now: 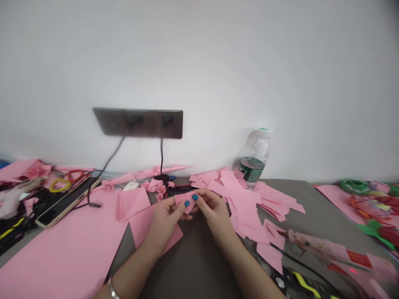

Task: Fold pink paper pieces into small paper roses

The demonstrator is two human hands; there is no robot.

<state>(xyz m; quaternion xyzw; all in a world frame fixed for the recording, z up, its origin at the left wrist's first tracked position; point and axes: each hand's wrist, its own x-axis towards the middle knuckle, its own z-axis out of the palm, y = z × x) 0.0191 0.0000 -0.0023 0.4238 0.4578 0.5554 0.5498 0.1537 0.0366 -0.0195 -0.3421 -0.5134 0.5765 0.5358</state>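
A small piece of pink paper (181,199) is pinched between my two hands above the grey table. My left hand (170,216) is closed on its left side, the thumb lying on the front of the paper. On the right side my right hand (213,209) grips it with thumb and fingers. The fingers behind the paper are partly hidden. Under my left forearm lies a larger pink sheet (140,226). A spread of cut pink paper pieces (246,199) lies just right of my right hand.
A clear bottle (258,153) stands by the wall. At left are a phone (68,201) and a large pink sheet (77,249); at right, a pink-wrapped glue gun (330,249) with a cable. Two cords hang from the wall socket (140,123). Paper flowers (374,207) lie far right.
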